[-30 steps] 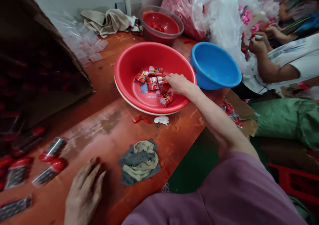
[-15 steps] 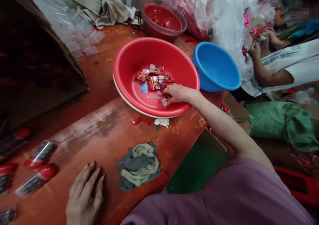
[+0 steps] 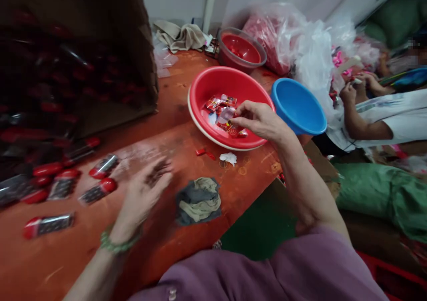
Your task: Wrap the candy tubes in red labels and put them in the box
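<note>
My right hand [image 3: 258,118] is over the red basin [image 3: 207,81], thumb and fingers pinched on a small packet [image 3: 226,115] that looks pale and translucent on this side. Below it, several red printed packets [image 3: 229,99] lie on the basin floor. My left hand [image 3: 147,187], slightly blurred, hovers over the orange tabletop with its fingers apart and nothing in them. Left of that hand lie several clear tubes with red caps and dark contents, among them one tube [image 3: 98,191] close to my wrist. A crumpled grey and beige cloth [image 3: 200,201] lies to its right.
An open cardboard box [image 3: 147,65] full of red-capped tubes stands at left. Beside the red basin are a blue basin [image 3: 296,105] and a smaller bowl [image 3: 242,47]. White tissue [image 3: 228,158] and rubber bands lie in front. A co-worker's hands [image 3: 350,90] are at the right.
My right hand has risen from the basin floor with a packet in its fingers. My left hand has lifted off the table and moved forward and right. The view has shifted left.
</note>
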